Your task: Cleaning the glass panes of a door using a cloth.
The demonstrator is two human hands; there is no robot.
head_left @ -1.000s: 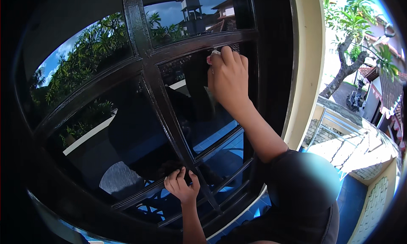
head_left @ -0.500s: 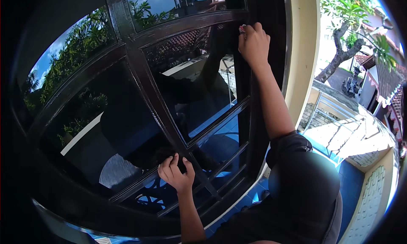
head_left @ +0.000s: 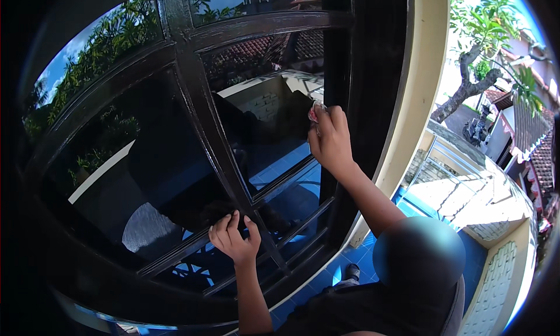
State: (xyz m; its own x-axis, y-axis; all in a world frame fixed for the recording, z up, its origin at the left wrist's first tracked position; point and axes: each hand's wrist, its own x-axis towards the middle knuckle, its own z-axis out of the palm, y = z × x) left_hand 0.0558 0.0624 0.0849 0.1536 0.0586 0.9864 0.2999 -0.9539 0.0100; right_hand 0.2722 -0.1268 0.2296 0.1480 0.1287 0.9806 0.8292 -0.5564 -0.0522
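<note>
A dark window with a glossy, near-black wooden frame (head_left: pixel 191 88) fills the left and middle of the view. In my right hand (head_left: pixel 332 140) is a small crumpled red-and-white wad (head_left: pixel 314 112), pinched against the right part of the large middle glass pane (head_left: pixel 271 126); whether it is cloth or paper I cannot make out. Lower down, my left hand (head_left: pixel 235 241) has its fingers spread, its tips at the frame bar below the left pane. It holds nothing. The panes reflect trees, roofs and a dark figure.
A cream wall edge (head_left: pixel 421 97) runs down beside the window. On the right are a metal railing (head_left: pixel 446 161), a low brick-patterned wall (head_left: pixel 499 277) and a tree (head_left: pixel 472 79). Blue tiles (head_left: pixel 356 254) cover the floor below, where a shoe (head_left: pixel 352 272) shows.
My right hand has come down from the pane's upper right corner to about mid-height, bringing the wad with it. My left hand stays at the same bar. The view has shifted slightly.
</note>
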